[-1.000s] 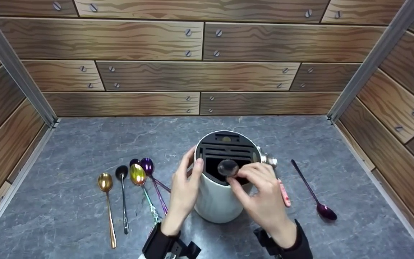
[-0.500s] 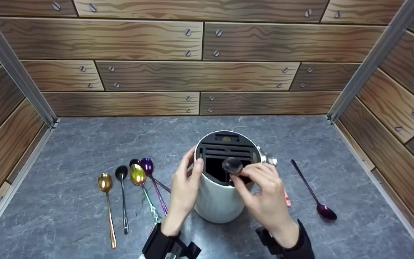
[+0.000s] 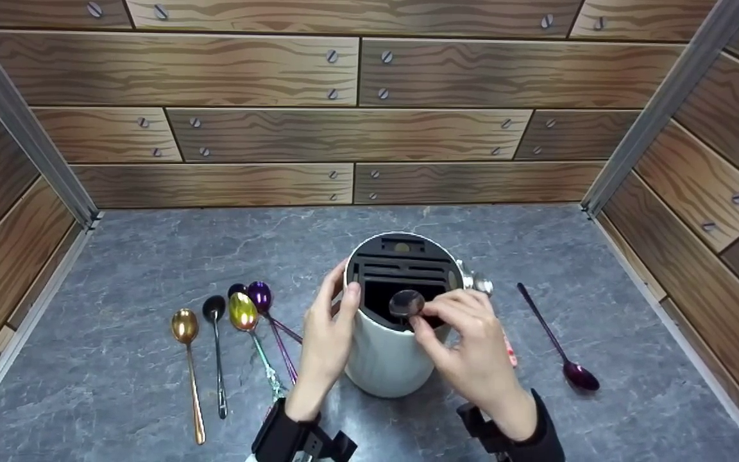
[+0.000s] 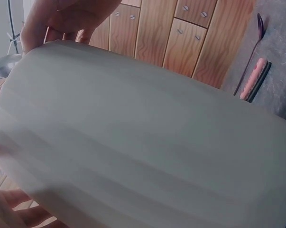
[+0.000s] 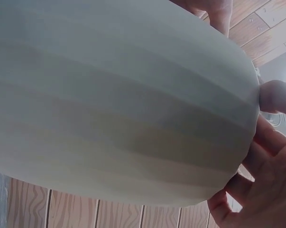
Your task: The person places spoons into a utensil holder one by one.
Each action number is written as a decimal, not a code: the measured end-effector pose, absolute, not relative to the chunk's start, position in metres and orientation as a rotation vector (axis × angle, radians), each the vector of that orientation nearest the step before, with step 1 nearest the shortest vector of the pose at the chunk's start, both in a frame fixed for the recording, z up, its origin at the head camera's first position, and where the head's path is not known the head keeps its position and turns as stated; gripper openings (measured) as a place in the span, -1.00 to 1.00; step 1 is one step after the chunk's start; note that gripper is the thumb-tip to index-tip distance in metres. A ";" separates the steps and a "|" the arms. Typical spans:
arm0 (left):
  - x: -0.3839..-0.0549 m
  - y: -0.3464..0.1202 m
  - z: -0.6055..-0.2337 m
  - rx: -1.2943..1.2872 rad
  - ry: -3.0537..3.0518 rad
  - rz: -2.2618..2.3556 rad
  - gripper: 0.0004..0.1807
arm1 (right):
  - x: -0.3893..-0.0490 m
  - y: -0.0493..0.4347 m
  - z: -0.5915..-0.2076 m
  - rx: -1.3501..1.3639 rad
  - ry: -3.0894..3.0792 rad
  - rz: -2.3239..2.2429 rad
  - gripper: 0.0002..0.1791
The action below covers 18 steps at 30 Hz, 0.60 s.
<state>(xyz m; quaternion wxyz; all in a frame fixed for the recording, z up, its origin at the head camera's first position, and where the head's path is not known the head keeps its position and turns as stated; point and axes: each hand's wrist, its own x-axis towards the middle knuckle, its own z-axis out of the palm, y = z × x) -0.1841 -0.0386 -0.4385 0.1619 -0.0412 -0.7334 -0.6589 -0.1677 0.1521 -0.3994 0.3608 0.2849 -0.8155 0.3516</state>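
A white cylindrical utensil holder (image 3: 382,366) with a slotted black top insert stands upright at the middle of the table. My left hand (image 3: 328,333) grips its left side, thumb near the rim and fingers round the far side. Between thumb and fingertips of my right hand (image 3: 469,340) is a dark metal spoon (image 3: 406,303), bowl up, just over the holder's large front opening. The spoon's handle is mostly hidden. In the left wrist view, the spoon's bowl shows past the rim. The holder's pale wall (image 5: 124,109) fills most of the right wrist view.
Left of the holder lie a gold spoon (image 3: 185,327), a black spoon (image 3: 213,309), a yellow-green spoon (image 3: 243,312) and purple spoons (image 3: 260,296). On the right are a dark purple spoon (image 3: 580,376), a pink-handled utensil (image 3: 510,351) and shiny metal pieces (image 3: 482,284).
The spoon's bowl has shifted right and back left over the opening, changing its tilt as my right hand moves slightly. My left hand keeps its grip on the holder.
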 end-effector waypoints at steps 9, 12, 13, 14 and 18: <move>-0.184 -0.039 -0.439 -0.117 -2.099 -1.878 -0.50 | -0.168 0.156 -0.398 0.787 -2.144 0.850 -0.83; -0.183 -0.039 -0.438 -0.114 -2.099 -1.887 -0.49 | -0.168 0.157 -0.398 0.797 -2.146 0.841 -0.86; -0.183 -0.039 -0.437 -0.112 -2.098 -1.889 -0.49 | -0.168 0.157 -0.398 0.802 -2.147 0.834 -0.86; -0.183 -0.039 -0.437 -0.111 -2.098 -1.889 -0.49 | -0.168 0.158 -0.397 0.808 -2.148 0.824 -0.87; -0.183 -0.039 -0.438 -0.112 -2.094 -1.884 -0.50 | -0.168 0.158 -0.397 0.827 -2.151 0.791 -0.87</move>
